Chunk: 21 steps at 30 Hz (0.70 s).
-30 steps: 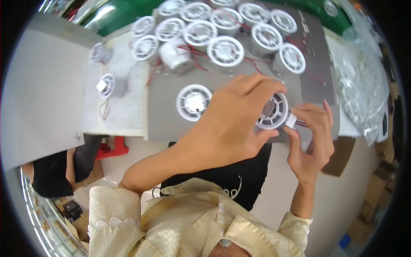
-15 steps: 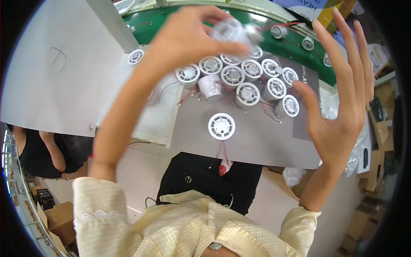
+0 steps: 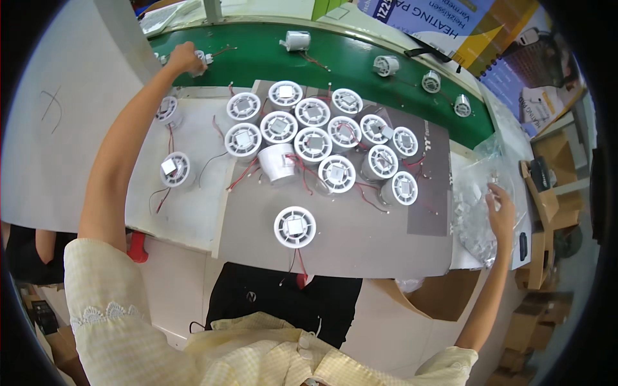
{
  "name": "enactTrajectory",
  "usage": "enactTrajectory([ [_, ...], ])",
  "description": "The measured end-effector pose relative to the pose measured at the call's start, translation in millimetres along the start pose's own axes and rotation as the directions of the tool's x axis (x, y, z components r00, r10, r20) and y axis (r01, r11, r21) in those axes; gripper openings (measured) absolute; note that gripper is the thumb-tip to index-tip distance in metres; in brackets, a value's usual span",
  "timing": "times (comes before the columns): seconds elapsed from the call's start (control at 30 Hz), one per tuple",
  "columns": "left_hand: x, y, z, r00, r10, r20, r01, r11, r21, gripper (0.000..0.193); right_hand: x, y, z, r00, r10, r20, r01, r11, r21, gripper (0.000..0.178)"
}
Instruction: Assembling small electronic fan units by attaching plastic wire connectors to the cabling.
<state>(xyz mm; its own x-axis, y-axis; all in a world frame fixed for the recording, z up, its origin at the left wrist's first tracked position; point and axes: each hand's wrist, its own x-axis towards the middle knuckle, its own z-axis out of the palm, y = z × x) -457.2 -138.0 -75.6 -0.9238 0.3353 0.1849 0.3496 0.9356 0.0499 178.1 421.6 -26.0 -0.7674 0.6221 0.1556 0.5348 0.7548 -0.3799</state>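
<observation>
My left hand [image 3: 185, 60] reaches far left onto the green conveyor belt [image 3: 257, 55], its fingers curled around a white cylindrical part with wires [image 3: 205, 58]. My right hand [image 3: 501, 211] is at the right, at a clear plastic bag [image 3: 474, 215] of small pale pieces. Its thumb and fingers bend together at the bag; what lies between them is too small to make out. Between my arms, several white round fan-like units [image 3: 312, 145] with red and black wires crowd the grey board. One such unit [image 3: 295, 227] stands alone near its front edge.
More white cylindrical parts [image 3: 296, 41] lie along the belt. Two round units [image 3: 176, 169] stand on the white surface at left, beside a tall white panel [image 3: 58, 128]. Printed boxes [image 3: 450, 32] stand behind the belt. An open carton [image 3: 444, 296] sits below the table's right front edge.
My left hand has let go of the white part it carried, and moved left along the belt to another. My right hand, raised and spread before, has come down to the plastic bag.
</observation>
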Motion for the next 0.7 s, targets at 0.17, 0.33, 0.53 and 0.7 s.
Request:
enactTrajectory([
  [0.17, 17.2, 135.8, -34.4, 0.948, 0.319, -0.025, -0.305, 0.924, 0.23, 0.081, 22.4, 116.7, 31.6, 0.966, -0.253, -0.058, 0.202, 0.872, -0.447, 0.038],
  [0.33, 58.6, 231.3, 6.6, 0.904, 0.426, 0.021, -0.416, 0.891, -0.182, 0.08, 62.0, 89.5, 45.8, 0.985, 0.112, -0.132, -0.163, 0.858, -0.487, 0.032],
  [0.53, 75.4, 223.3, 27.7, 0.795, 0.606, -0.003, -0.598, 0.784, -0.165, 0.072, 50.7, 75.3, 46.0, 0.979, -0.021, -0.201, -0.061, 0.915, -0.398, 0.033],
  [0.7, 14.9, 215.6, -78.4, 0.81, 0.574, -0.117, -0.582, 0.812, -0.044, 0.064, 39.4, 80.6, 31.5, 0.96, -0.081, -0.266, -0.022, 0.931, -0.364, 0.032],
])
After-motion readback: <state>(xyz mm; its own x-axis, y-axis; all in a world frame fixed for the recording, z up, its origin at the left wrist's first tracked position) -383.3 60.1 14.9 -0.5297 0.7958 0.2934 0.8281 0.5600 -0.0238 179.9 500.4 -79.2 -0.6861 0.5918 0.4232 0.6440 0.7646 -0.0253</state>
